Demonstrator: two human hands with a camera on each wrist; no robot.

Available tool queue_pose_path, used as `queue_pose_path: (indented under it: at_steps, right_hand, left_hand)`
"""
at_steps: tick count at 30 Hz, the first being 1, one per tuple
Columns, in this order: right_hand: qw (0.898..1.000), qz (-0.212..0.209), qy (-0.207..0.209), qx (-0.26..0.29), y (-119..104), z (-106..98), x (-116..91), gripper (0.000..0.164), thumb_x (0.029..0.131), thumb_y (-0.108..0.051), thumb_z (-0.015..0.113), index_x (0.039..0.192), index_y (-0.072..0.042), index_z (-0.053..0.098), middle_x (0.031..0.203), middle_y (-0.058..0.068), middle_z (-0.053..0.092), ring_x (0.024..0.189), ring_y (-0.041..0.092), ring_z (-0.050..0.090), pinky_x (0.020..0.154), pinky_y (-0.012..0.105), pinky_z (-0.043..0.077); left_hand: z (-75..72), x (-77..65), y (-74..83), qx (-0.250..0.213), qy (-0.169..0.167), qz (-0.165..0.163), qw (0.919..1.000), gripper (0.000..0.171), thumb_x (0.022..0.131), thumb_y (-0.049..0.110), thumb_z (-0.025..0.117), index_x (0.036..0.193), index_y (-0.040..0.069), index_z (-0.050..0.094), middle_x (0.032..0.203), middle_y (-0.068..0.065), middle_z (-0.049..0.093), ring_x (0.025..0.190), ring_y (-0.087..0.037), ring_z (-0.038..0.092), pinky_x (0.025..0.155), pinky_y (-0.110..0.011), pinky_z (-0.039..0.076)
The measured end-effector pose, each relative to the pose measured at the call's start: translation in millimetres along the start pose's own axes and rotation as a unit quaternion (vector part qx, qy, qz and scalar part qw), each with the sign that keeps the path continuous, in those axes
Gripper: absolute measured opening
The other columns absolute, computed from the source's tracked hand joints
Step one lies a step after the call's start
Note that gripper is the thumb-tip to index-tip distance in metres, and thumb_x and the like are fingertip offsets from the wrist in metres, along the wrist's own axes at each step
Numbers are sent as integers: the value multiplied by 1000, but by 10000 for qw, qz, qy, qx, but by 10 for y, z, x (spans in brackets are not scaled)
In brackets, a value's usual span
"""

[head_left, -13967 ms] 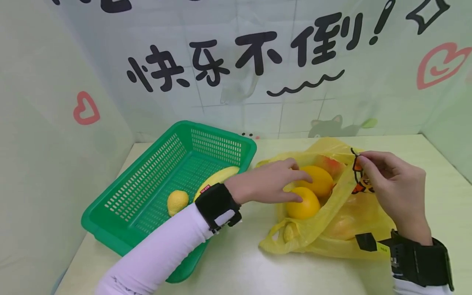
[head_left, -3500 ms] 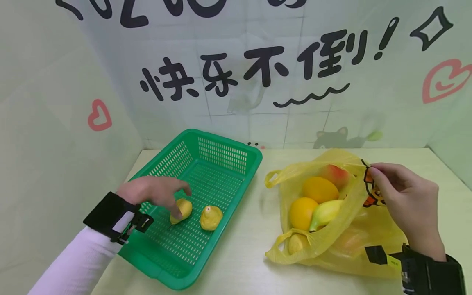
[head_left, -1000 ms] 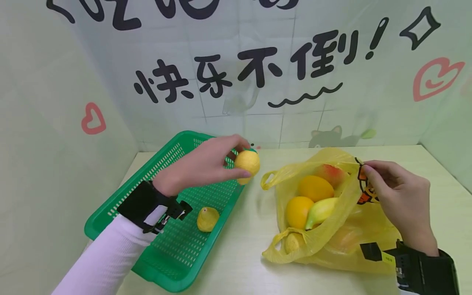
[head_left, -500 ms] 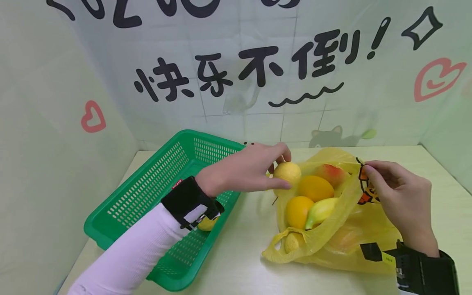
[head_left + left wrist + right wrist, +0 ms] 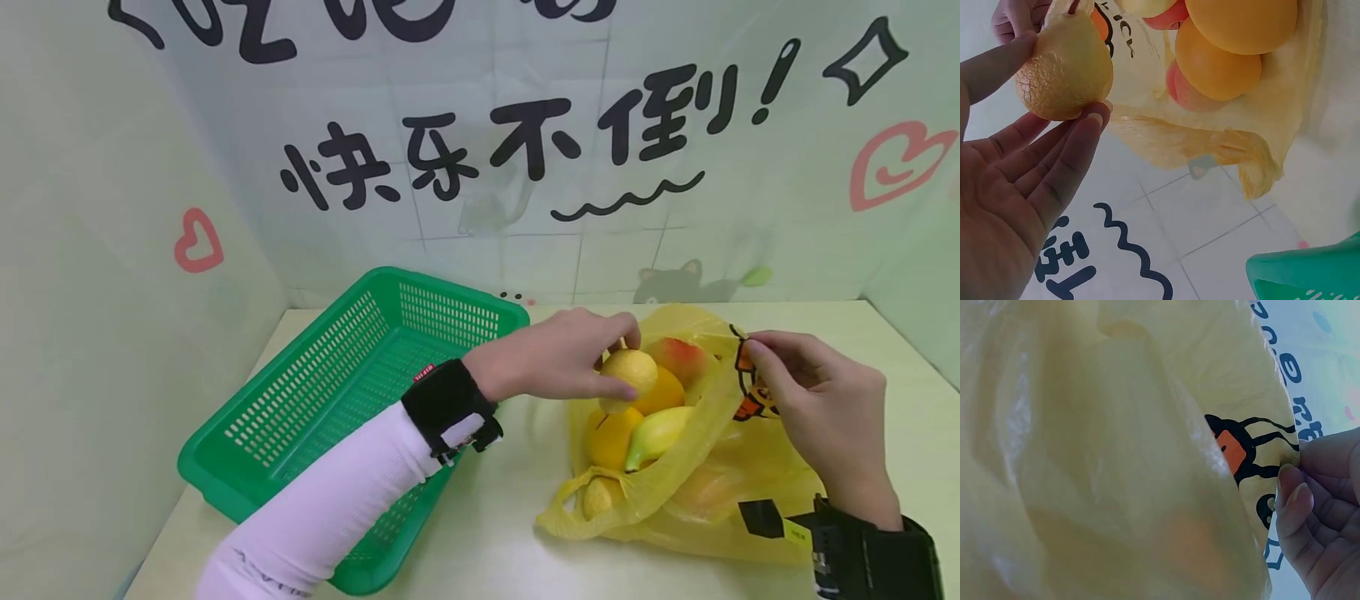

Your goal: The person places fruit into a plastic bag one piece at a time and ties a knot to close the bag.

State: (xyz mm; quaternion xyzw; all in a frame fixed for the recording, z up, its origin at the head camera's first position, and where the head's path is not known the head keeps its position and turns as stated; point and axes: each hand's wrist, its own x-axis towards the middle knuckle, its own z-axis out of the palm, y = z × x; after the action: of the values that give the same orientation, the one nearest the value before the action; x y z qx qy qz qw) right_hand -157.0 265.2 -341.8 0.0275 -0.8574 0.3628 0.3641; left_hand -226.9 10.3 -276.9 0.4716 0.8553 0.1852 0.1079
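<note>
My left hand point(image 5: 566, 354) holds a yellow pear point(image 5: 632, 372) between thumb and fingers, over the mouth of a yellow plastic bag point(image 5: 720, 500). The left wrist view shows the same pear point(image 5: 1066, 69) with its brown stem pointing up. With thumb and fingertips, my right hand point(image 5: 828, 400) pinches the bag's rim, beside a black and orange print, and keeps the mouth spread. Inside the bag lie a banana point(image 5: 660, 435), an orange point(image 5: 609, 437), a larger orange-yellow fruit point(image 5: 663, 392) partly behind the pear, and a red-yellow peach point(image 5: 681, 358).
A green slotted basket point(image 5: 300, 375) stands to the left of the bag, partly covered by my left forearm. Both sit on a pale table point(image 5: 517, 517). A printed curtain point(image 5: 525, 167) closes off the back, with side panels left and right.
My left hand has carried the pear rightward out of the basket to above the bag's mouth. Earlier, the banana came into the bag. My right hand keeps its pinch on the rim.
</note>
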Motion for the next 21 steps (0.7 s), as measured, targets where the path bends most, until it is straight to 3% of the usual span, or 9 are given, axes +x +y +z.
queue_pose_path:
  at_steps: [2, 4, 13, 16, 21]
  right_hand:
    - [10000, -31, -7, 42, -5, 0, 2, 17, 90, -8, 70, 104, 1, 74, 87, -39, 59, 72, -22, 53, 69, -3, 41]
    - [10000, -33, -11, 62, -12, -1, 3, 17, 90, -7, 70, 104, 1, 74, 87, -42, 57, 73, -22, 53, 69, -3, 41]
    - [10000, 12, 4, -4, -13, 16, -17, 17, 89, -6, 71, 104, 1, 74, 87, -46, 52, 73, -23, 52, 70, -3, 41]
    - [10000, -5, 22, -28, -2, 17, -10, 17, 90, -8, 70, 104, 1, 74, 87, -41, 57, 73, -23, 52, 70, -3, 41]
    - [10000, -57, 33, -42, 10, 7, 2, 18, 90, -12, 71, 104, -1, 75, 86, -22, 68, 72, -21, 53, 68, -2, 41]
  left_hand:
    - [37, 36, -7, 25, -36, 14, 10000, 40, 93, 35, 68, 121, 13, 52, 96, 3, 62, 83, -8, 57, 72, -13, 46]
    - [82, 77, -6, 83, -57, 24, 9999, 39, 93, 35, 67, 121, 13, 51, 94, 3, 60, 81, -9, 56, 71, -13, 45]
    - [299, 286, 10, 557, 27, 5, 9984, 35, 93, 35, 66, 119, 15, 52, 94, 7, 59, 81, -7, 56, 71, -12, 44]
    - [350, 354, 24, 693, 53, -85, 9975, 36, 94, 35, 65, 120, 15, 52, 95, 7, 59, 82, -7, 56, 71, -13, 45]
    - [396, 466, 46, 834, 138, -318, 9959, 35, 95, 33, 64, 123, 15, 51, 92, 7, 57, 80, -8, 56, 68, -15, 44]
